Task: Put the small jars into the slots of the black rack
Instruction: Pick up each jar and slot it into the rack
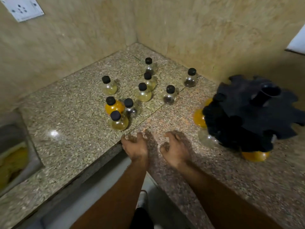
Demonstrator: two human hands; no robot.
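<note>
Several small round glass jars with black caps stand loose in the counter's corner; the nearest one (119,122) holds yellow liquid, with an orange jar (114,105) just behind it. The black rack (252,113) stands at the right, blurred, with orange jars (199,119) and a clear jar (208,139) hanging in its lower slots. My left hand (135,145) hovers at the counter's inner edge, below the nearest jar, fingers curled and empty. My right hand (175,148) is beside it, between the loose jars and the rack, fingers apart, holding nothing.
The speckled granite counter (69,123) runs into a corner of beige tiled walls. A sink (13,156) is sunk in at the left. A wall socket plate (22,8) sits top left. The floor and a shoe (142,198) show below the counter edge.
</note>
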